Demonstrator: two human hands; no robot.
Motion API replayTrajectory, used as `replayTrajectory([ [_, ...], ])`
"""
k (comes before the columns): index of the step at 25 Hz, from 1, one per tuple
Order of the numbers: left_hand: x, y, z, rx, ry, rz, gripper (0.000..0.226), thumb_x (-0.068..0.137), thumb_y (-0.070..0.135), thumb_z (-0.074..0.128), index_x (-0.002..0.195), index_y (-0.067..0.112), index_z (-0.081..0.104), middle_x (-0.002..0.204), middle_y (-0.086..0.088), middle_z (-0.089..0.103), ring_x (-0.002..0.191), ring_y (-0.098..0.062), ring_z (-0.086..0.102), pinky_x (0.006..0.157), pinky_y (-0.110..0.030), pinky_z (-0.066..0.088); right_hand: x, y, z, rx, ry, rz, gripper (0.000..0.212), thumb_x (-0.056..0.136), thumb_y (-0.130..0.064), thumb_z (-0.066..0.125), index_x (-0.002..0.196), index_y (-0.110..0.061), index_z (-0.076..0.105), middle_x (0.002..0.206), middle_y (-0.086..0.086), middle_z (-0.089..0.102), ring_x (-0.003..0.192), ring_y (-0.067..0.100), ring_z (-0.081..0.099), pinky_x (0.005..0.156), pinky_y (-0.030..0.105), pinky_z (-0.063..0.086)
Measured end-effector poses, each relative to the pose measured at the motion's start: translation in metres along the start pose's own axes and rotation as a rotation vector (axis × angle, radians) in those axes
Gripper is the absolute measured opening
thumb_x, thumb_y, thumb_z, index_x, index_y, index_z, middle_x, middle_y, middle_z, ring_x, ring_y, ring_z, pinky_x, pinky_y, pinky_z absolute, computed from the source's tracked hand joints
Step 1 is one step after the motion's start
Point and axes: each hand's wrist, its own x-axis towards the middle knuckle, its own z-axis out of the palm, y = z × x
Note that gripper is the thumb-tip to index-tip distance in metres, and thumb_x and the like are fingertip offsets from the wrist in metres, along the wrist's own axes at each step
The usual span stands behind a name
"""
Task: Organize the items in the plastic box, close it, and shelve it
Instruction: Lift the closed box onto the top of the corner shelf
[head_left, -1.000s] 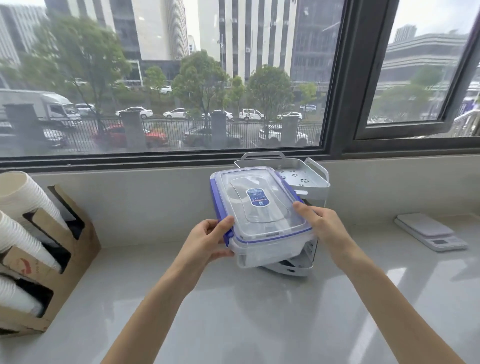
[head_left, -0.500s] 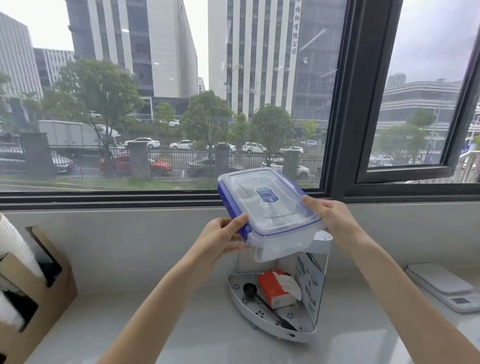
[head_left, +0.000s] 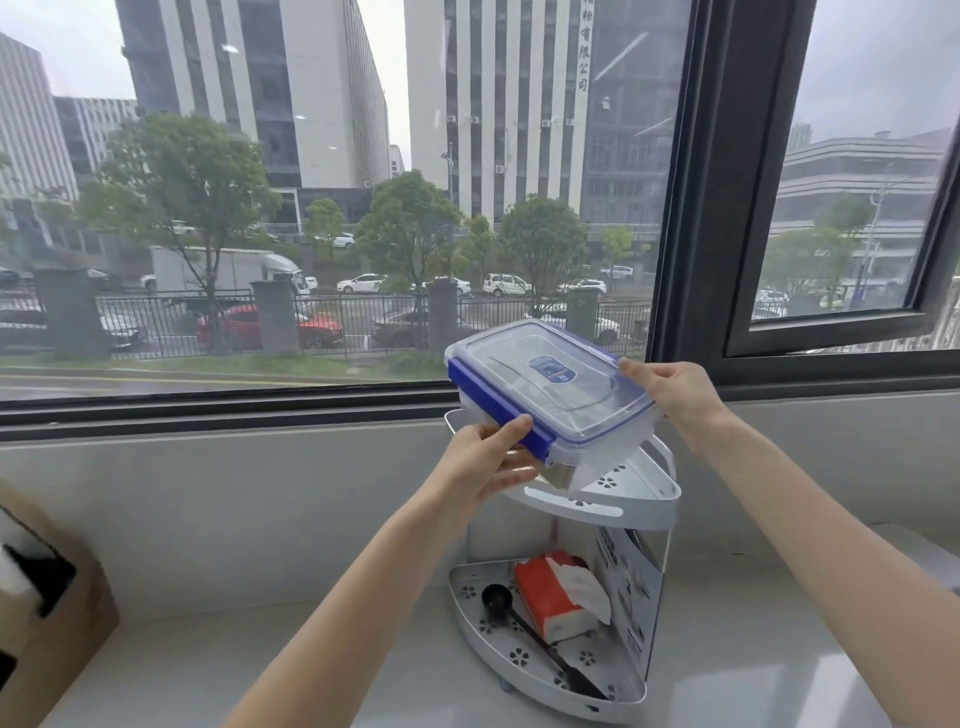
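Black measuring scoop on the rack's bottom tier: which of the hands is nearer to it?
Left. The left hand grips the clear blue-latched plastic box almost directly above the black measuring scoop; the right hand holds the box's far side, higher and further right.

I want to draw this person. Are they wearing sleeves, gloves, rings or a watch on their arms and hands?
No. Both arms are bare as far as the picture shows, with no sleeve in sight. The left hand and the right hand wear no gloves, and no ring, watch or bracelet shows on either one. The arms are slim and long, coming in from the bottom edge. So draw plain bare arms.
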Motion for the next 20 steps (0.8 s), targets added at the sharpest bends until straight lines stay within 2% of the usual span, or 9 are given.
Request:
replayTrajectory([
  [4,0.016,-0.011,0.006,0.0,-0.016,-0.005,0.035,0.088,0.024,0.053,0.115,0.001,0.054,0.086,-0.003,0.067,0.069,-0.009,0.065,0.053,-0.013,0.054,0.022,0.013,-0.002,0.0,0.037,0.035,0.041,0.073,-0.037,0.072,0.099,-0.005,0.072,0.11,0.013,0.069,0.116,0.029,0.057,0.107,0.044,0.04],
  [10,0.028,-0.023,0.008,-0.026,-0.006,-0.015,0.031,0.088,0.022,0.055,0.111,0.001,0.056,0.082,-0.003,0.069,0.059,-0.004,0.069,0.058,-0.014,0.057,0.04,0.028,0.003,-0.023,0.032,0.072,0.042,0.073,-0.031,0.074,0.103,-0.003,0.07,0.117,0.012,0.067,0.117,0.026,0.055,0.107,0.039,0.04],
  [16,0.03,-0.04,0.006,-0.01,0.008,-0.1,0.034,0.087,0.021,0.055,0.112,-0.001,0.053,0.082,-0.006,0.068,0.057,-0.005,0.069,0.053,-0.013,0.056,0.04,0.039,0.008,-0.205,-0.032,0.06,0.04,0.077,-0.034,0.069,0.104,-0.004,0.07,0.115,0.011,0.067,0.104,0.021,0.056,0.095,0.035,0.042],
  [20,0.031,-0.041,0.004,0.033,0.001,-0.094,0.036,0.086,0.023,0.056,0.113,-0.001,0.055,0.086,-0.006,0.07,0.062,-0.005,0.07,0.059,-0.014,0.057,0.036,0.038,0.008,-0.331,-0.022,0.001,0.036,0.082,-0.035,0.064,0.105,-0.009,0.07,0.114,0.011,0.069,0.102,0.02,0.056,0.088,0.031,0.04],
])
